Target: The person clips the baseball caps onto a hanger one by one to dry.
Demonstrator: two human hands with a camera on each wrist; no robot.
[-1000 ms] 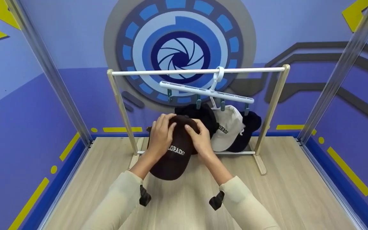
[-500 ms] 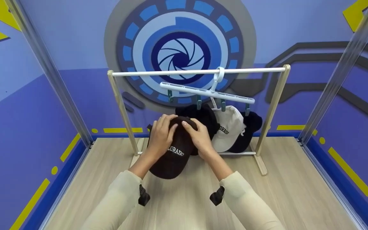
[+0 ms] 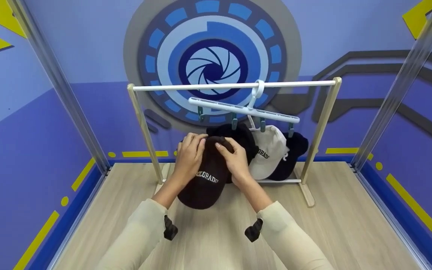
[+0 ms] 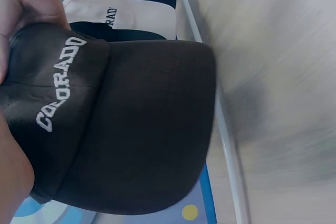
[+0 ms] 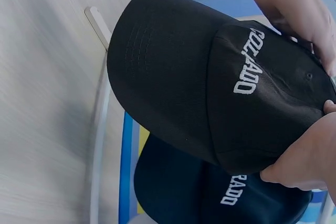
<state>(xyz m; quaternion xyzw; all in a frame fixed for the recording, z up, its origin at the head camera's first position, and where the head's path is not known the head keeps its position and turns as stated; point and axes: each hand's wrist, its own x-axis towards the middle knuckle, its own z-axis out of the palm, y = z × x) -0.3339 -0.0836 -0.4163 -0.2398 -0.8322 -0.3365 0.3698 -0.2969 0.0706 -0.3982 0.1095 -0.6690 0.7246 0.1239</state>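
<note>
A dark brown baseball cap (image 3: 204, 191) with white COLORADO lettering hangs brim-down between my two hands, in front of the rack. My left hand (image 3: 189, 159) grips the left side of its crown, fingers over the top. On the crown's upper right, my right hand (image 3: 236, 159) holds it with the thumb in front. In the right wrist view the cap's crown (image 5: 283, 82) shows both hands at its top. Just above is a white hanger (image 3: 219, 105) with several green clips. The leftmost clip (image 3: 201, 113) has no cap below it.
Beside the held cap, a black cap (image 3: 244, 138), a white cap (image 3: 270, 153) and a navy cap (image 3: 294, 157) hang in a row under the hanger. The hanger hooks onto the rack's white rail (image 3: 201, 87). Wooden rack legs (image 3: 306, 195) stand on the wooden tabletop (image 3: 351, 225).
The brown cap has turned slightly between the hands, and more of its lettering shows. Its part that stuck out left of the left hand is now hidden. Both hands keep their hold.
</note>
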